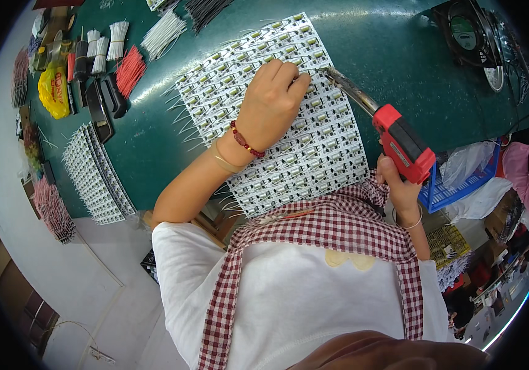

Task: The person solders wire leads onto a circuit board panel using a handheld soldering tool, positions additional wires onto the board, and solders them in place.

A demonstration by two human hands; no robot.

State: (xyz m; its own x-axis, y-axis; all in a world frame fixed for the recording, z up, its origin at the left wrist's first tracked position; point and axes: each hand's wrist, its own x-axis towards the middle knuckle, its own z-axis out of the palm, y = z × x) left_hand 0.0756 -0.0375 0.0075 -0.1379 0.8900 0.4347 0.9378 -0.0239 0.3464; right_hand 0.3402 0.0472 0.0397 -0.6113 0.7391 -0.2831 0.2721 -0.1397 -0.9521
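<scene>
The sheet of circuit boards (pixel 332 145) lies at a slant on the green table (pixel 387 31), its near edge reaching the checked apron (pixel 326 228). The left hand (pixel 272 94) rests over the upper part of the sheet, its fingers curled in and drawn together; whether a wire is pinched between them, I cannot tell. The right hand (pixel 400 188), to the right of the sheet, is closed around the red soldering gun (pixel 403 142), though part of that grip is hidden. The gun's metal tip reaches over the sheet's right edge, just beside the left fingertips; contact with a joint cannot be made out.

Thin wires (pixel 184 117) stick out past the sheet's left edge, while none show along its right edge. The step in hand therefore looks like soldering wires on, one spot at a time. The next move seems to call for a still left hand, a light, exact touch of the tip, and fingertips kept off the hot metal.

Left of the sheet lies a stack of similar boards (pixel 95 176); beyond its upper left are white wires (pixel 164 38) and red wires (pixel 130 71).
</scene>
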